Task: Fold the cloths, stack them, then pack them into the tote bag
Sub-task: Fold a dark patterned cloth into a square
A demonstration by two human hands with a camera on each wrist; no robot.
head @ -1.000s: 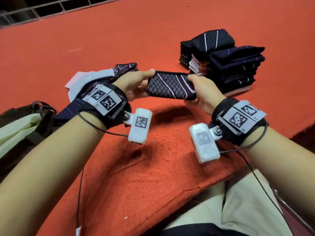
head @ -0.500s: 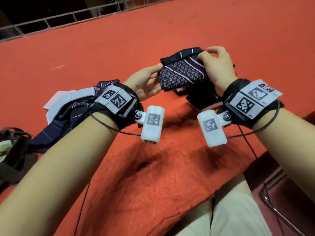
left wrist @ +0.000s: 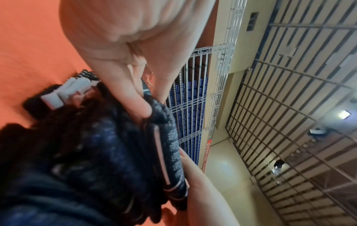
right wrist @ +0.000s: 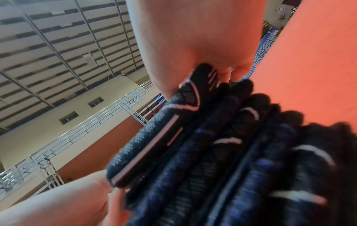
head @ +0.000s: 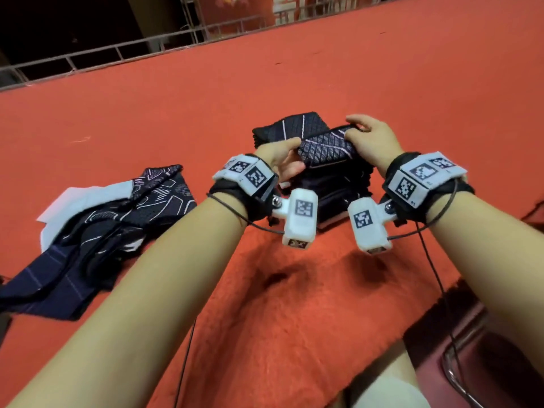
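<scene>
A folded dark patterned cloth [head: 325,147] with pale stripes is held between both hands just over a stack of folded dark cloths [head: 338,187] on the red surface. My left hand [head: 282,159] pinches its left end [left wrist: 166,122], thumb on top. My right hand [head: 368,138] grips its right end [right wrist: 185,97], fingers curled over the far edge. A second folded stack [head: 282,129] stands right behind. Unfolded dark and white cloths [head: 112,219] lie in a heap at the left. The tote bag is out of view.
The red carpeted surface [head: 294,304] stretches all round, with bare room in front of the stacks. A metal railing [head: 117,54] runs along its far edge. A metal frame [head: 459,366] and my pale-trousered leg [head: 391,384] sit at the lower right.
Both hands have carried the folded cloth away from me and lowered it onto the near stack. The head view swung right, and the bag at the left left the frame.
</scene>
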